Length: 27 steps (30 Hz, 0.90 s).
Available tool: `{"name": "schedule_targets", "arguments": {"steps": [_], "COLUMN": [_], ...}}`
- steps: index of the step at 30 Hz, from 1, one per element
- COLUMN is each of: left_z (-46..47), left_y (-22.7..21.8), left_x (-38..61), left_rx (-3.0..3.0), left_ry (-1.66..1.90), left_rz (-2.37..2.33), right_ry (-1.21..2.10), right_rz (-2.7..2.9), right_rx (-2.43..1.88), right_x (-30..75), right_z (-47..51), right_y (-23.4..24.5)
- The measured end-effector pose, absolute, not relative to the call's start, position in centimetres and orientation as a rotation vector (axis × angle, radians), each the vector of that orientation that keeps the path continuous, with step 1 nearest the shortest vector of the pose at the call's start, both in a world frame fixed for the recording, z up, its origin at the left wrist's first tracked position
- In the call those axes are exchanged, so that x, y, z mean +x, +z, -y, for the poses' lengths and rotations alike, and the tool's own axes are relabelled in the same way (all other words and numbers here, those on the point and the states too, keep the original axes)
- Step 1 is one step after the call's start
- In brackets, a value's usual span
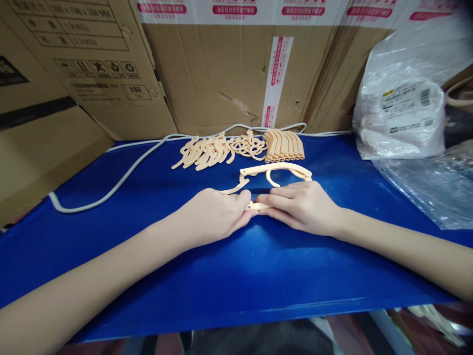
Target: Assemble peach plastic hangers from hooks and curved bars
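My left hand (221, 214) and my right hand (301, 207) meet over the middle of the blue table. Both are closed, fingertips pinching a cream plastic hanger arm (258, 205) with a small hole near its end. Much of this arm is hidden by the fingers. Just beyond the hands lies a partly joined cream folding hanger (275, 168), with a curved hook (272, 179) under its bar. A thin curved piece (236, 188) runs from its left end towards my left hand; whether that hand touches it I cannot tell.
At the back lie a heap of curved hanger pieces (209, 150), a pile of hooks (247, 144) and a neat row of hanger arms (284, 145). A white cable (129, 183) curves across the left. Cardboard boxes (229, 74) wall the back; a plastic-wrapped package (402, 113) stands right.
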State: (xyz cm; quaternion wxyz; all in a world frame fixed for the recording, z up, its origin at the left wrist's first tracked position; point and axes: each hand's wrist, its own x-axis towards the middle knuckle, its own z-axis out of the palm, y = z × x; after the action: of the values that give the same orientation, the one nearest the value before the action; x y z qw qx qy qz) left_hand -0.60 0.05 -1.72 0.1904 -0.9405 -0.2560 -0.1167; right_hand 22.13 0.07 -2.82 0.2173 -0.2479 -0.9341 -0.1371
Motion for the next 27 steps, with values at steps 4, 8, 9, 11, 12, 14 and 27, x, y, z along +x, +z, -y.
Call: {"name": "schedule_targets", "arguments": {"steps": [4,8,9,11,12,14,27], "left_z": [-0.1,-0.02,-0.01,-0.02,-0.05,-0.11,-0.05], "left_y": [-1.89,-1.92,-1.9,-1.84,-1.81,-1.76,-1.25], "left_x": [-0.6,-0.53,-0.51,-0.48,-0.46,-0.44,-0.5], "left_rx": [-2.635,-2.578,-2.568,-2.56,-2.559,-2.56,-2.688], "left_ry": [-0.35,-0.388,-0.397,-0.412,-0.417,-0.426,-0.424], "left_rz": [0.706,0.692,0.681,0.67,0.675,0.696,0.755], "right_ry": [-0.426,-0.442,-0.424,-0.394,-0.385,-0.38,-0.394], "right_rz": [2.579,2.568,2.569,2.561,2.555,2.548,2.548], "right_rx": [-0.69,-0.675,-0.677,-0.688,-0.694,-0.698,-0.629], "right_x": [22.07,22.09,22.12,22.2,22.23,22.25,22.24], "right_z": [-0.07,-0.07,-0.09,-0.15,-0.18,-0.22,-0.02], "right_y": [-2.78,-2.75,-2.76,-2.78,-2.8,-2.81,-2.66]}}
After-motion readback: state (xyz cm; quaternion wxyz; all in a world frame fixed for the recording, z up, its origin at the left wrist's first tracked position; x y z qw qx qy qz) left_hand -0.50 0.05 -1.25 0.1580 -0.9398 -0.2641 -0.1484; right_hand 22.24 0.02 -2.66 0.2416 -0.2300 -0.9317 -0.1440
